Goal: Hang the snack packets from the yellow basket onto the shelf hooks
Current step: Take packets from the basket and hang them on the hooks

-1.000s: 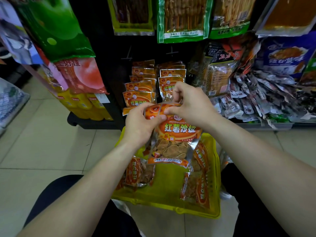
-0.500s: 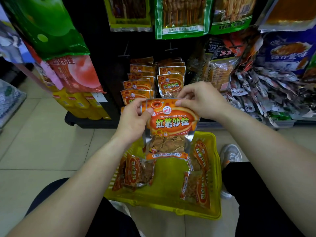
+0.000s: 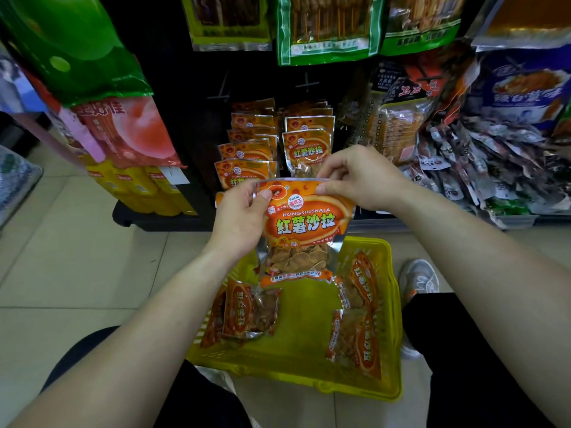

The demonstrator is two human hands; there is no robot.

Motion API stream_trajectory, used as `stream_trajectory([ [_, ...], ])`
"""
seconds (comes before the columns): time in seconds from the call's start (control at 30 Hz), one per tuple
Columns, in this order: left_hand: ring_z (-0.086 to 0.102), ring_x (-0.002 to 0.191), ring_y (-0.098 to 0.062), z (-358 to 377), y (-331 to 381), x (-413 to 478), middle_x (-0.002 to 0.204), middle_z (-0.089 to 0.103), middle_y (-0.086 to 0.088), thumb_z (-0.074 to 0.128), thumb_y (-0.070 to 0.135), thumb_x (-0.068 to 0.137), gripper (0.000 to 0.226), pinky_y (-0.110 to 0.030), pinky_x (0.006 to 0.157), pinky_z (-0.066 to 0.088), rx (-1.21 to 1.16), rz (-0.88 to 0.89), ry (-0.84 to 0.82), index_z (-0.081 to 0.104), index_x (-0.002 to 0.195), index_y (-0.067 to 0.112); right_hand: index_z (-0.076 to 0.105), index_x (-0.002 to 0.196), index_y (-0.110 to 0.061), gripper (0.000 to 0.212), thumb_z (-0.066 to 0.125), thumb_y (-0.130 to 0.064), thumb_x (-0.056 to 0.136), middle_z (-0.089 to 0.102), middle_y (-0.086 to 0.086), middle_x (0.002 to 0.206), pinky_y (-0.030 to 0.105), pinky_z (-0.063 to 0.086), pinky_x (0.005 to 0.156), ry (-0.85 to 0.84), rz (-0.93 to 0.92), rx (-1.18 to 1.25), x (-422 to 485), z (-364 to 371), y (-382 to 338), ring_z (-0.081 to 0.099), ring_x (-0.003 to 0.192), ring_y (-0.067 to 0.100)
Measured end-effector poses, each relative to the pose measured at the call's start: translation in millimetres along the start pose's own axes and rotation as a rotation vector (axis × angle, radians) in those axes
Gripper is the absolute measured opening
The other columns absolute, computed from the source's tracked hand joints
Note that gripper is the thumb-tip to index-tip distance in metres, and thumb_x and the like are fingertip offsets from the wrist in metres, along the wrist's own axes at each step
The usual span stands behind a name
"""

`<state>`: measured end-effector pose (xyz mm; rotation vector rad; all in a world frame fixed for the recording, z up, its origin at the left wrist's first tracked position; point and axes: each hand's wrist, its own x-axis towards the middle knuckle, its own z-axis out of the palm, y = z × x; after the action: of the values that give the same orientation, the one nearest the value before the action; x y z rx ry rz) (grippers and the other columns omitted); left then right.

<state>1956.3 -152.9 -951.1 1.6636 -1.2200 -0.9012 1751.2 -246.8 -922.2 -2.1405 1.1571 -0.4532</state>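
Both hands are up in front of the shelf with one orange snack packet [image 3: 304, 225] held between them, upright, label toward the camera. Left hand [image 3: 239, 219] grips the packet's upper left edge, thumb on the front, fingers behind. Right hand [image 3: 363, 177] pinches the top right corner, thumb on the front, fingers curled over the top seam.

The packet hangs in the air above the yellow basket [image 3: 391, 310]. Its top edge is level with the lowest of the matching packets hung on the shelf, which form a left row [image 3: 245, 154] and a right row [image 3: 307, 146], side by side. Whether the held packet touches either row, cannot tell.

The basket sits on the tiled floor [image 3: 77, 257] between the person's legs and holds more packets:
- a few against the left wall [image 3: 244, 310]
- one leaning at the right wall [image 3: 363, 281]
- one in the near right corner [image 3: 358, 341]

A grey shoe [image 3: 418, 278] is just right of the basket. A big green bag [image 3: 71, 47] hangs upper left
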Motion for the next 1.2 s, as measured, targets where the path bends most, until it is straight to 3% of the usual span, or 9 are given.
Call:
stream_trajectory([
  [0.1,0.074,0.091,-0.01,0,-2,2,0.103,0.076,0.002,0.049,0.029,0.104,0.025,-0.03,0.076,0.061,0.005,-0.017,-0.003,0.064,0.119,0.016,0.076,0.095,-0.026,0.008,0.075,-0.022,0.089,0.073,-0.014,0.082,0.025,0.058,0.077,-0.034,0.005,0.015,1,-3,4,0.069,0.079,-0.004],
  [0.23,0.073,0.088,-0.007,0,-1,2,0.1,0.075,0.003,0.048,0.029,0.104,0.021,-0.02,0.07,0.059,0.022,-0.007,0.007,0.064,0.114,0.018,0.076,0.105,-0.023,0.014,0.07,-0.02,0.092,0.069,-0.021,0.084,0.023,0.057,0.081,-0.065,0.007,0.022,2,-7,6,0.069,0.084,-0.005],
  [0.33,0.073,0.087,-0.006,0,-1,2,0.098,0.075,0.004,0.048,0.032,0.104,0.022,-0.022,0.07,0.06,0.043,-0.014,0.023,0.064,0.112,0.019,0.075,0.109,-0.022,0.017,0.069,-0.02,0.094,0.068,-0.021,0.087,0.023,0.057,0.082,-0.082,0.0,0.019,3,-6,6,0.067,0.086,-0.006],
  [0.63,0.072,0.093,-0.012,5,-6,2,0.103,0.073,0.0,0.045,0.032,0.105,0.028,-0.037,0.081,0.061,0.14,-0.019,0.004,0.063,0.116,0.014,0.072,0.107,-0.028,0.016,0.065,-0.019,0.095,0.068,-0.017,0.081,0.019,0.05,0.069,-0.127,-0.006,-0.052,3,0,1,0.064,0.077,-0.006],
  [0.8,0.07,0.096,-0.019,7,-6,2,0.105,0.072,-0.004,0.044,0.029,0.106,0.026,-0.046,0.084,0.06,0.173,-0.002,-0.019,0.062,0.115,0.014,0.072,0.106,-0.023,0.013,0.065,-0.028,0.095,0.065,-0.017,0.085,0.023,0.051,0.074,-0.166,-0.059,-0.123,5,7,-3,0.062,0.083,-0.002],
  [1.07,0.069,0.098,-0.018,9,-11,4,0.108,0.071,-0.003,0.045,0.029,0.105,0.02,-0.045,0.085,0.059,0.206,0.006,-0.031,0.061,0.114,0.02,0.072,0.098,-0.024,0.007,0.067,-0.027,0.094,0.071,-0.007,0.091,0.033,0.057,0.078,-0.17,-0.021,-0.068,11,17,1,0.067,0.085,0.007],
  [1.2,0.068,0.099,-0.018,9,-12,5,0.108,0.07,-0.002,0.045,0.027,0.105,0.022,-0.045,0.086,0.058,0.221,0.016,-0.034,0.062,0.116,0.018,0.074,0.099,-0.021,0.011,0.07,-0.029,0.093,0.073,-0.009,0.089,0.026,0.055,0.073,-0.19,0.01,-0.051,12,19,4,0.067,0.081,0.001],
])
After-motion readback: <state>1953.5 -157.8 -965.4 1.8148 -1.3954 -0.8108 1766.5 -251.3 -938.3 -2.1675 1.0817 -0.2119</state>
